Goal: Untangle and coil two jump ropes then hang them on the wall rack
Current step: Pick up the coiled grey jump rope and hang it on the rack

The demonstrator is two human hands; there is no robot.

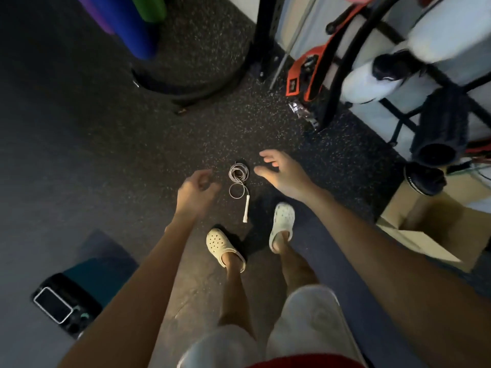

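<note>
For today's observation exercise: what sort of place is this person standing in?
Probably a gym: speckled rubber floor, rolled exercise mats, a black steel rack, and a jump rope lying there.

The room is dim, and the speckled floor (164,144) sinks to near black at the far left. A warm patch of light falls near my legs, throwing dark shadows beside my clogs (221,244). The white wall (372,120) on the right is brightest. My left hand (198,189) smears with motion blur (fingers barely separate); my right hand (285,175) is sharper, like the jump rope (238,179). The edges bow and soften.
</note>
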